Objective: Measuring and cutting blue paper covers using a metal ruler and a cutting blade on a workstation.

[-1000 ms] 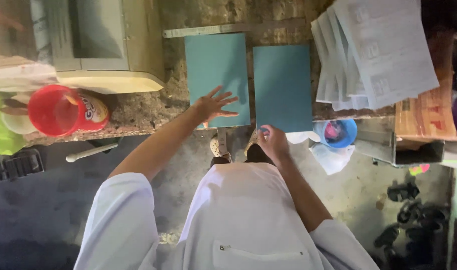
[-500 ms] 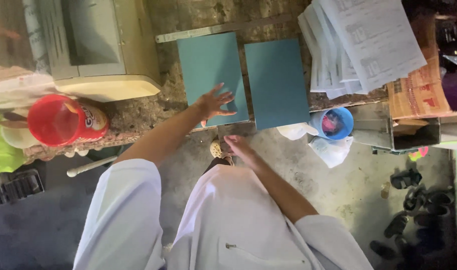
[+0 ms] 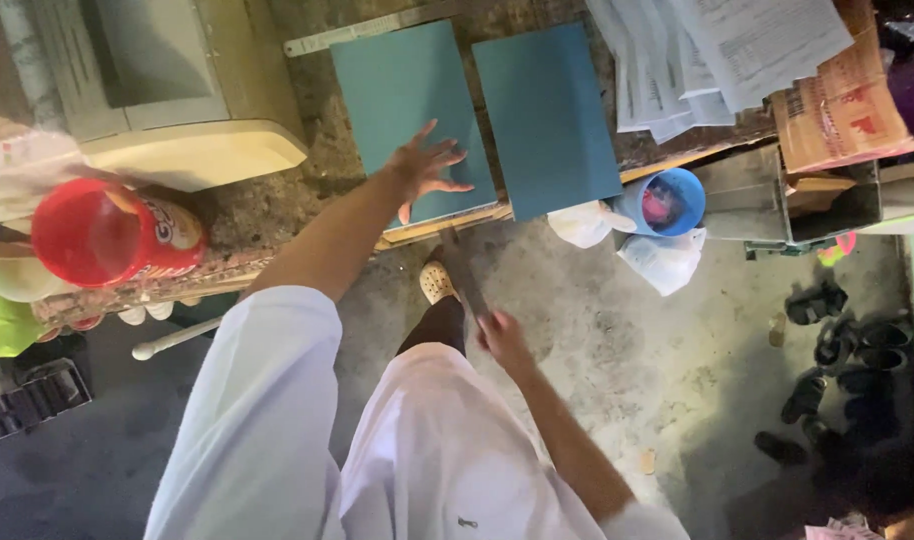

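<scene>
Our left hand (image 3: 424,170) lies spread flat on the left teal sheet (image 3: 409,110), beside the right teal sheet (image 3: 544,115). Our right hand (image 3: 502,338), low near the knee, grips a thin dark strip (image 3: 464,272).

The left arm stretches forward in a white sleeve, its left hand (image 3: 424,170) spread flat with fingers splayed, palm down, while the right arm bends close to the body, its right hand (image 3: 501,337) closed in a grip below the desk's edge.

Bright, even daylight with soft shadows; dark lower corners, slight motion blur.
</scene>
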